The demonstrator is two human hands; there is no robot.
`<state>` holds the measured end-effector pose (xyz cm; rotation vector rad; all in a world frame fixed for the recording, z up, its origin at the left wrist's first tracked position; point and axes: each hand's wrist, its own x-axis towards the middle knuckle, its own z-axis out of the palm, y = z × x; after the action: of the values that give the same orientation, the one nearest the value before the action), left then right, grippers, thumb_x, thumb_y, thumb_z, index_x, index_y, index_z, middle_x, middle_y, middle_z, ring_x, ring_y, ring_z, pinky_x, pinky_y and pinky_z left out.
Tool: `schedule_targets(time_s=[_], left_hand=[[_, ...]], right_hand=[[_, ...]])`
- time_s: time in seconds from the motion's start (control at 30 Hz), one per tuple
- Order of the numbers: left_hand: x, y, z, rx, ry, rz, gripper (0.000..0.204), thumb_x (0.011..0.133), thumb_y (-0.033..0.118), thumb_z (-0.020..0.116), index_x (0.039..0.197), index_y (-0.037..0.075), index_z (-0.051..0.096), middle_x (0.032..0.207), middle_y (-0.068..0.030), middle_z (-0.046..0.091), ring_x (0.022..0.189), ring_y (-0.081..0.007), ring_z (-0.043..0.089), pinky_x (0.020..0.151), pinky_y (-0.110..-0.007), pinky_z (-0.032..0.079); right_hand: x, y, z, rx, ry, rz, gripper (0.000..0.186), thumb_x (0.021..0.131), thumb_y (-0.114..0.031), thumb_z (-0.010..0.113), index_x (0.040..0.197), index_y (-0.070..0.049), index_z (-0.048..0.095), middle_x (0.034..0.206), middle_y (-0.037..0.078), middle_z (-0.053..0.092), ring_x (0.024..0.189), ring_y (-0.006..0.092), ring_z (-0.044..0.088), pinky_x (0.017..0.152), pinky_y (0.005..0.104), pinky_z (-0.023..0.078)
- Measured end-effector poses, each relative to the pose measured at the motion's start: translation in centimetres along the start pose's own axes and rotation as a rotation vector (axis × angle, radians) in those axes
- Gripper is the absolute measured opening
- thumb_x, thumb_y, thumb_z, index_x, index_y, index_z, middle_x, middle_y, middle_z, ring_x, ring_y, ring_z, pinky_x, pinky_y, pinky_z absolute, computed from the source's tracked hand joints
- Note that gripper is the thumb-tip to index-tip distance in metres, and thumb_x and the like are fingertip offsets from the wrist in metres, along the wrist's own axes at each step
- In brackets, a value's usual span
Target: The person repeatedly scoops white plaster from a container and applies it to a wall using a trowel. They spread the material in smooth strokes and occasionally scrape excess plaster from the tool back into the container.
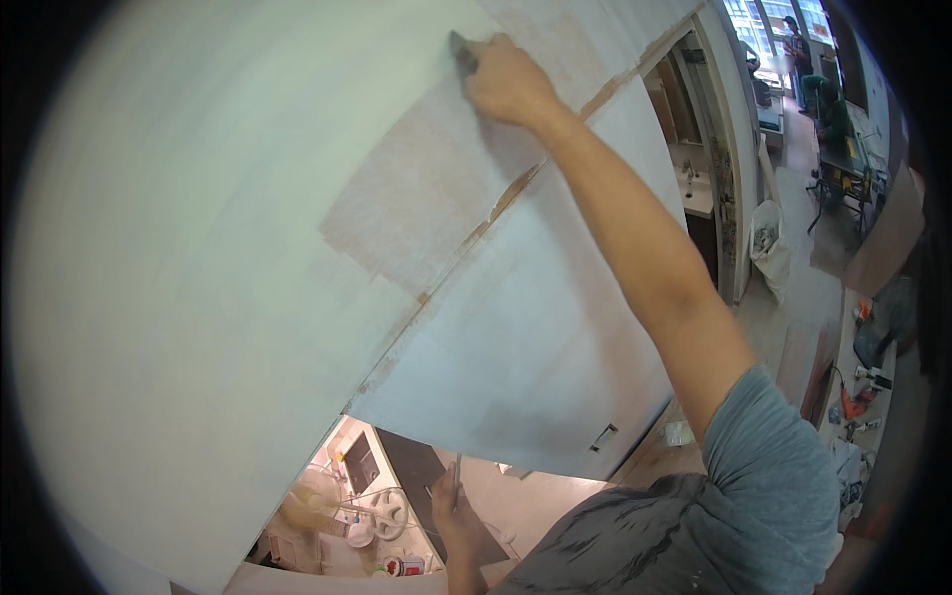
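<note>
- Our left hand [448,508], low near the wall's lower edge, fingers closed around a thin putty knife [456,474].
- Our right hand [508,79], raised, pinching a dark sanding block [461,52] flat against the white wall [198,248], near its upper edge, above the bare brownish patch [416,198].

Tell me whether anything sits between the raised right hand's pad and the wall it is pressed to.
Nothing visible does. The right hand presses the dark pad flat against the wall, beside the brownish patch. The contact face itself is hidden.
</note>
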<state>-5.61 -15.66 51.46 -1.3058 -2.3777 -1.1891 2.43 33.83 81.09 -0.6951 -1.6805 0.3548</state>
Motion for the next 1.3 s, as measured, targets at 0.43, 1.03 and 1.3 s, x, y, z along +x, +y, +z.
schedule_targets(time_s=[0.43,1.03,1.3], left_hand=[[-0.6,-1.5,-0.6,0.041,0.058,0.004,0.041,0.093,-0.008,0.052,0.133,0.001,0.060,0.119,-0.0181,0.064,0.113,-0.0331,0.062,0.097,-0.039,0.048],[0.8,-3.7,-1.2,-0.664,0.103,-0.258,0.045,0.099,-0.004,0.051,0.144,-0.001,0.046,0.128,-0.0168,0.059,0.107,-0.0244,0.065,0.089,-0.038,0.056],[0.2,-5.0,-2.7,-1.338,0.208,-0.730,0.028,0.103,0.025,0.057,0.123,0.006,0.062,0.111,-0.0086,0.069,0.097,-0.0172,0.068,0.071,-0.036,0.062]], right_hand=[[2.6,4.9,-1.0,-0.066,0.137,-0.017,0.055,0.086,-0.013,0.050,0.139,-0.004,0.058,0.125,0.028,0.059,0.114,0.0435,0.061,0.101,0.0454,0.049],[-20.6,-21.1,6.3,0.181,-0.033,-0.386,0.061,0.081,-0.005,0.060,0.139,0.009,0.047,0.128,0.022,0.050,0.113,0.0394,0.051,0.080,0.0385,0.059],[-27.8,-20.9,2.5,0.209,-0.641,-0.570,0.058,0.083,-0.006,0.059,0.141,0.000,0.051,0.114,0.016,0.057,0.103,0.0320,0.057,0.081,0.0430,0.056]])
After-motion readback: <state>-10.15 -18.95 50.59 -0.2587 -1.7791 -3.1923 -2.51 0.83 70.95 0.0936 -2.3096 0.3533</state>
